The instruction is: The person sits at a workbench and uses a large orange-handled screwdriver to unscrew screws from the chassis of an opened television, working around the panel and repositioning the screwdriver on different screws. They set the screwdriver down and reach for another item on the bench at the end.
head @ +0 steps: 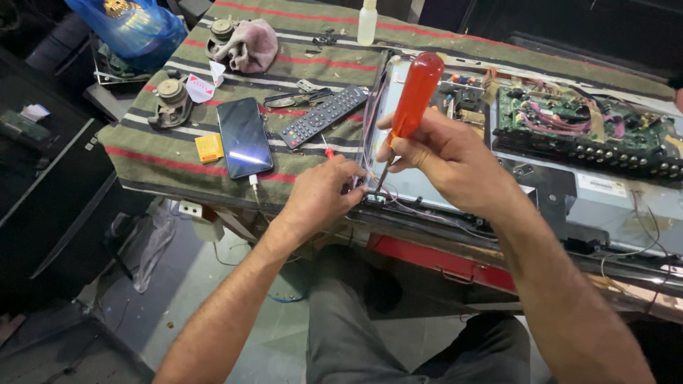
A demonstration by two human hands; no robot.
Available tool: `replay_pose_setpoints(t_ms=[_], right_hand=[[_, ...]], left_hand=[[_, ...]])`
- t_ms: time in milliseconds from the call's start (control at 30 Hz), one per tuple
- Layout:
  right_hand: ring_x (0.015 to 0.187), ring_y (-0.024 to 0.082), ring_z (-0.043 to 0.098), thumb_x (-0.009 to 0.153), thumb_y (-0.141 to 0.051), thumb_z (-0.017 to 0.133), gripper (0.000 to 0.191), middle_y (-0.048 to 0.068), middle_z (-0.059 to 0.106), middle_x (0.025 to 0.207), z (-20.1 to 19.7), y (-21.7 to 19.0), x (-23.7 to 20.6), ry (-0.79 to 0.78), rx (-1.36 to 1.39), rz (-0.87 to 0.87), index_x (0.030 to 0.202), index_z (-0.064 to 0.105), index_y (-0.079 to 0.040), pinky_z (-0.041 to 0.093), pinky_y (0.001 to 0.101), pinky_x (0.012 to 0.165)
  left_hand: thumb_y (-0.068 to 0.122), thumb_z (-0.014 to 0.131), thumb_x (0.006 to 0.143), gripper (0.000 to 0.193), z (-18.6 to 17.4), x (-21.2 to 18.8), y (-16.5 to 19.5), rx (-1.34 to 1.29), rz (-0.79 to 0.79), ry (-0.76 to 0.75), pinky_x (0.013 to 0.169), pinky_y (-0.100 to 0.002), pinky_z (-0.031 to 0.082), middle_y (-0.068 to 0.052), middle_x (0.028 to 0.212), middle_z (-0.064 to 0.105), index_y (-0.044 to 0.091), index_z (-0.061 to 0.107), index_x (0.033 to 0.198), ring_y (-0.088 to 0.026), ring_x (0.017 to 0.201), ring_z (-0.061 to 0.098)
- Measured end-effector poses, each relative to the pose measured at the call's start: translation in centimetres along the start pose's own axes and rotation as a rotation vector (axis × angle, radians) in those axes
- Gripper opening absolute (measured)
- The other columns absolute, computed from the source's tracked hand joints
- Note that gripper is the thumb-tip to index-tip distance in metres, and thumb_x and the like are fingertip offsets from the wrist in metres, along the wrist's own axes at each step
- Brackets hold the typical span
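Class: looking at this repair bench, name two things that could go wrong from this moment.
The screwdriver tip, driven by the right hand, works among thin wires at the panel's corner and could nick one. The left hand pinches right beside the tip, so a slip might jab a finger.

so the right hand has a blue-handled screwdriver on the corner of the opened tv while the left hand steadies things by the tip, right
Not quite: the screwdriver has an orange-red handle, not a blue one. The head view shows the right hand gripping it, tip down at the corner of the opened TV, while the left hand rests beside the tip. The rest is right.
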State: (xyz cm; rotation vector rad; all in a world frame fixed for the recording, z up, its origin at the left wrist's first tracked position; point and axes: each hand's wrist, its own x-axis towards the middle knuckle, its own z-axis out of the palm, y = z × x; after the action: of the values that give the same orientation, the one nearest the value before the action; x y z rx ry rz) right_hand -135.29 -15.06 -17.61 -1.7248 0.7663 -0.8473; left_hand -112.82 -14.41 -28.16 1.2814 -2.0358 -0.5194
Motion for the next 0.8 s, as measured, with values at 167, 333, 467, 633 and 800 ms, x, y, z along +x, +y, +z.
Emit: replay_pose_setpoints(t_ms=[167,333,467,633,800], right_hand=[[0.091,0.014,0.073,0.100,-0.008,0.070,0.028,0.007,0.072,0.102,1.9,0.9,0.2,0.269,-0.074,-0.006,0.122,0.056,-0.001,0.061,0.0297,0.077],[0.090,0.015,0.072,0.100,-0.008,0.065,0.033,0.007,0.071,0.100,1.0,-0.2,0.3,0.181,-0.045,0.003,0.130,0.052,-0.004,0.062,0.0292,0.076],[0.100,0.016,0.073,0.104,-0.008,0.059,0.024,0.008,0.072,0.107,-0.2,-0.7,-0.4,0.112,-0.012,-0.028,0.127,0.061,0.001,0.065,0.0311,0.086],[0.096,0.021,0.073,0.107,-0.008,0.064,0.016,0.013,0.073,0.103,1.0,0.0,-0.7,0.339,-0.141,-0.019,0.116,0.066,0.005,0.062,0.0349,0.083],[0.100,0.022,0.074,0.104,-0.009,0.051,0.030,0.014,0.070,0.109,0.5,-0.5,-0.5,0.275,-0.104,0.091,0.132,0.057,-0.001,0.067,0.0368,0.084]], left_hand=[[0.026,0.073,0.090,0.019,-0.7,-1.1,0.9,-0.137,-0.010,0.012,0.064,-0.042,0.052,-0.011,0.083,0.068,0.010,0.069,0.101,-0.029,0.072,0.067],[0.029,0.068,0.094,0.024,-1.9,-2.0,1.5,-0.251,-0.069,-0.187,0.054,-0.040,0.047,-0.012,0.065,0.062,0.009,0.069,0.107,-0.029,0.057,0.062],[0.034,0.070,0.092,0.028,-2.2,-1.5,1.4,-0.269,-0.056,-0.231,0.055,-0.042,0.048,-0.013,0.066,0.064,0.010,0.070,0.107,-0.031,0.059,0.063],[0.038,0.073,0.090,0.029,-1.5,-1.5,0.7,-0.193,-0.034,-0.198,0.058,-0.044,0.050,-0.012,0.070,0.067,0.012,0.071,0.103,-0.032,0.065,0.068],[0.039,0.073,0.089,0.027,-0.9,-1.7,0.0,-0.177,0.045,-0.110,0.059,-0.045,0.052,-0.010,0.070,0.069,0.015,0.072,0.102,-0.033,0.071,0.070]])
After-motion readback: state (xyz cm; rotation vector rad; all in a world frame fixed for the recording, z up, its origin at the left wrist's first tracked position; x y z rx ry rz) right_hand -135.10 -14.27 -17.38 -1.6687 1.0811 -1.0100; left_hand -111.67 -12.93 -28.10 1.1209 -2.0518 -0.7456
